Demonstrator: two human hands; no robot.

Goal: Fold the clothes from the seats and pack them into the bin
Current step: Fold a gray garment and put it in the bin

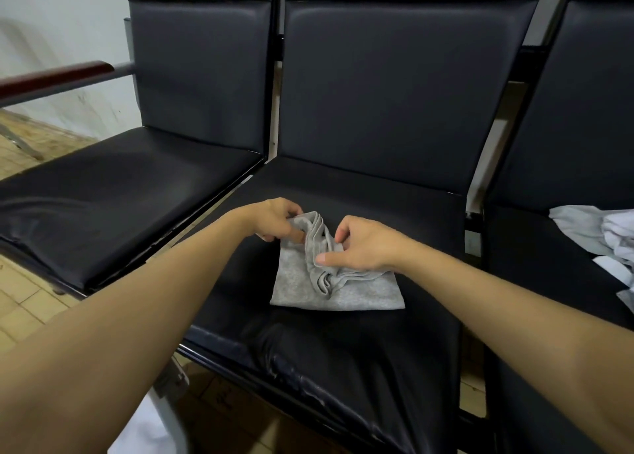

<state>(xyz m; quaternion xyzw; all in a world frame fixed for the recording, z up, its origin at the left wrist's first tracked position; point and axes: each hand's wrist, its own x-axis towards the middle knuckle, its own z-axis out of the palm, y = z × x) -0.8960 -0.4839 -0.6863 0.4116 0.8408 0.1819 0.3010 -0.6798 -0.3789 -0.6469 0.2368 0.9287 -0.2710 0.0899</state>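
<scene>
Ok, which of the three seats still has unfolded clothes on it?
The right seat: crumpled pale clothes lie there. The middle seat has only the grey garment being folded.

The light here is dim and soft, falling from above; it leaves pale sheen on the black middle seat (pixel 343 357), strongest along its creased front edge, and on the left seat (pixel 113 192). My left hand (pixel 274 218) and right hand (pixel 363 244) are evenly lit and throw only faint shadow on the grey cloth (pixel 343 292). The view bends toward the edges, so my forearms swell near the bottom corners. The wall (pixel 61 24) at top left looks smeared and slightly blurred.
</scene>
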